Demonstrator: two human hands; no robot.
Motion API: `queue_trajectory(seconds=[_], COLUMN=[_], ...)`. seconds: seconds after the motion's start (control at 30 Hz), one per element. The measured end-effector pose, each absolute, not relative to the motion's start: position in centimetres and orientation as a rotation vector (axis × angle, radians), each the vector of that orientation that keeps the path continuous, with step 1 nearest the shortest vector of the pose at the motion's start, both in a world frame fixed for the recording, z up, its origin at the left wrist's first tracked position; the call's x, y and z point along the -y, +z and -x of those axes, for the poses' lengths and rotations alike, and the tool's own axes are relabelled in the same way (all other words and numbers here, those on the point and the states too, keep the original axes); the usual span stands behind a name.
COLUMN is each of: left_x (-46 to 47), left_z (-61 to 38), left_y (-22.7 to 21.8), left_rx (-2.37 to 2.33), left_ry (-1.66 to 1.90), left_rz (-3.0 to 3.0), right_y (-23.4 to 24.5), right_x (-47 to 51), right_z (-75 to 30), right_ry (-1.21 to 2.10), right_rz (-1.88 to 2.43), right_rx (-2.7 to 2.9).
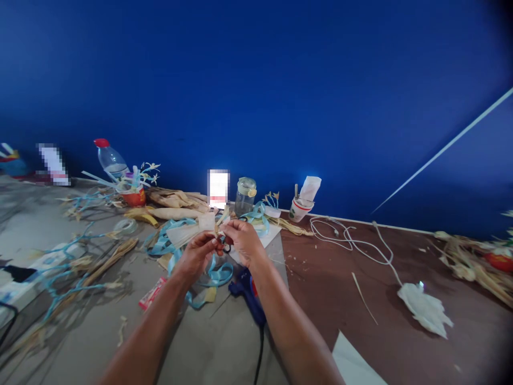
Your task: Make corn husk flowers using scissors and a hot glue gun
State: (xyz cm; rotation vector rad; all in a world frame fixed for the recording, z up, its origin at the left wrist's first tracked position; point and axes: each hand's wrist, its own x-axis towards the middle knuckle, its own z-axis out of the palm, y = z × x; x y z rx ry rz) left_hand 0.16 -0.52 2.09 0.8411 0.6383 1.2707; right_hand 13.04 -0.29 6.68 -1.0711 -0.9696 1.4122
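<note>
Above the middle of the table, my left hand [200,250] and my right hand [242,240] meet, fingertips pinched together. Between them is a small pale strip of dried husk [218,226]; its lower part is hidden by my fingers. Both hands are closed on it. Just behind my left hand lie wider cream husk sheets [186,233]. Light blue ribbon [219,275] curls beneath my hands. A dark blue glue gun [245,299] lies below my right wrist, partly covered by my forearm.
A glass jar [245,195], a lit phone screen [218,187] and a paper cup [300,209] stand along the blue wall. Blue-stemmed husk flowers [60,278] spread over the left side. A white cable [360,245] loops across the brown surface at right.
</note>
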Motion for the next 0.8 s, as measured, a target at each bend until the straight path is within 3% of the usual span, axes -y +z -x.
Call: queue_trajectory(seconds=[0.8], left_x=[0.2], left_z=[0.9], left_y=[1.0], left_rx=[-0.698], left_ry=[1.159], left_rz=[-1.150], right_y=[7.0], right_x=[0.3], right_z=[-14.6], right_ry=[1.262], right_rz=[1.239], right_rx=[1.318])
